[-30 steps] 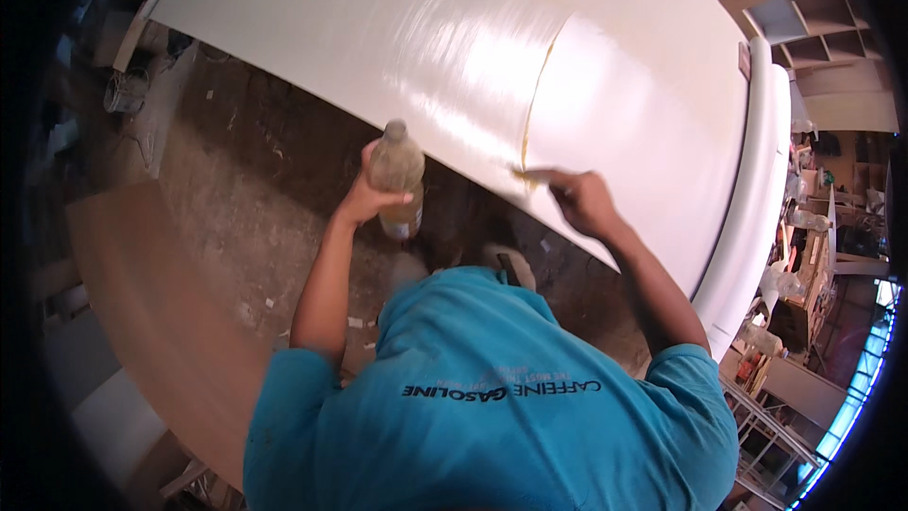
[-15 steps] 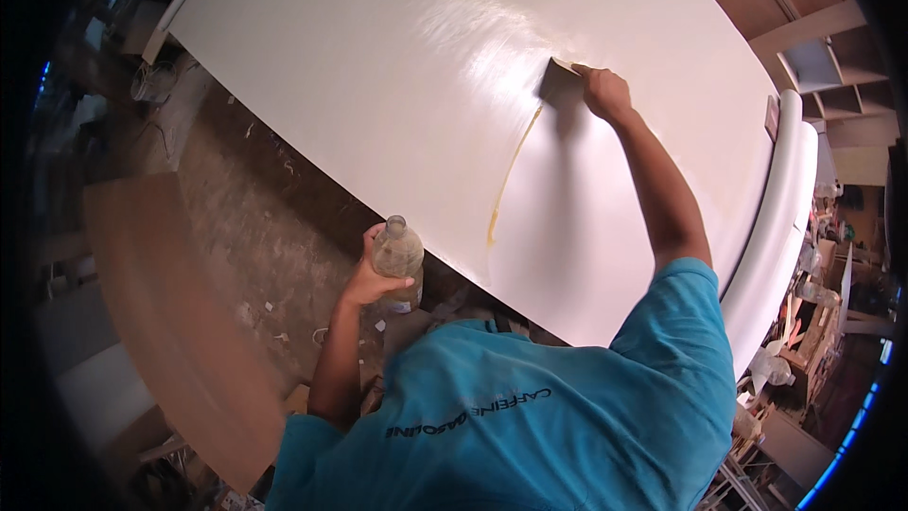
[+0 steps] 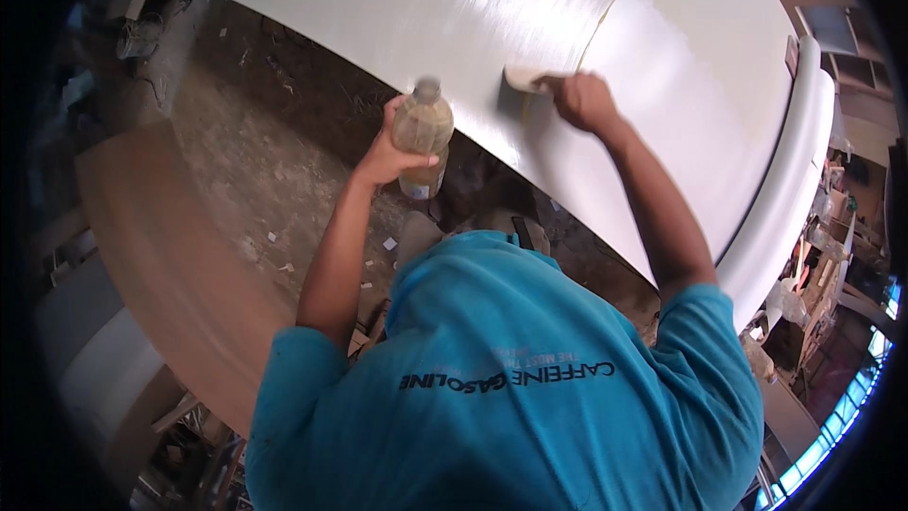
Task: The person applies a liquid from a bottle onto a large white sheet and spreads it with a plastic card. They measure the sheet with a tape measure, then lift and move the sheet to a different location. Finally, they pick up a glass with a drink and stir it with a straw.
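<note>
The big white table (image 3: 738, 123) is shiny, with a thin yellow line (image 3: 598, 33) on it. A long white roll (image 3: 802, 156) lies at its right end. The left grip (image 3: 388, 156) is wrapped around a bottle (image 3: 423, 128), by the table's near edge. The right grip (image 3: 584, 101) pinches a flat scraper (image 3: 525, 79) over the table. White bits dot the brown floor (image 3: 255, 123); a curved-looking brown board (image 3: 180, 255) is left.

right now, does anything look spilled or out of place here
Pale scraps lie scattered on the floor like litter. On the white panel, a yellowish line stands out against the pale finish beyond the right hand. The bottle in the left hand looks roughly upright; no spill shows.
</note>
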`<state>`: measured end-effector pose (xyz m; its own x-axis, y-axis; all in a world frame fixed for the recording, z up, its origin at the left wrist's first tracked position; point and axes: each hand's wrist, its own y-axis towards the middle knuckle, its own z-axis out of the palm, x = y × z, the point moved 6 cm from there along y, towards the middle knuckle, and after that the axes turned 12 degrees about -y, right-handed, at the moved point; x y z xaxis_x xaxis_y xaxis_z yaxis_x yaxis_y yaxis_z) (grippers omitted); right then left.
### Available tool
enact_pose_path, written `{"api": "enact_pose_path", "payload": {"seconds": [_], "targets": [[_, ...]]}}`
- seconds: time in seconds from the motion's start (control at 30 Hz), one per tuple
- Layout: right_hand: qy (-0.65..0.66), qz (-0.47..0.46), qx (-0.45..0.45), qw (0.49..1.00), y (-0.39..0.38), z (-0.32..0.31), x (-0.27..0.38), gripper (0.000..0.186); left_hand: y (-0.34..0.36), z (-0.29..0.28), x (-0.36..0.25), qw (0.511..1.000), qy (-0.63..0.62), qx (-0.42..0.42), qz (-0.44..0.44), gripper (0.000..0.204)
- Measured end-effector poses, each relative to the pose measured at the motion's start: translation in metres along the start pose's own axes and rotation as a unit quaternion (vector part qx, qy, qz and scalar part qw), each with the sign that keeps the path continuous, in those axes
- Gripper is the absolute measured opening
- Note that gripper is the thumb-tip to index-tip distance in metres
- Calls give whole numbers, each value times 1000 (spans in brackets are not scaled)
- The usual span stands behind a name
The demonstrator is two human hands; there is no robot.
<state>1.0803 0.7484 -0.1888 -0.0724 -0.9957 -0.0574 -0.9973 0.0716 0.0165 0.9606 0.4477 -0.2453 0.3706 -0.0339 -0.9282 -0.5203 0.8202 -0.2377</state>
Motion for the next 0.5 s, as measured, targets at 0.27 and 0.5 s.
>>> {"api": "enact_pose_path", "payload": {"seconds": [0.27,0.5], "targets": [[-32,-19,119,992,-128,-16,117,32,7,1,4,999,6,39,20,108],[192,189,8,963,-76,-144,-30,35,-20,11,1,999,7,34,10,107]]}}
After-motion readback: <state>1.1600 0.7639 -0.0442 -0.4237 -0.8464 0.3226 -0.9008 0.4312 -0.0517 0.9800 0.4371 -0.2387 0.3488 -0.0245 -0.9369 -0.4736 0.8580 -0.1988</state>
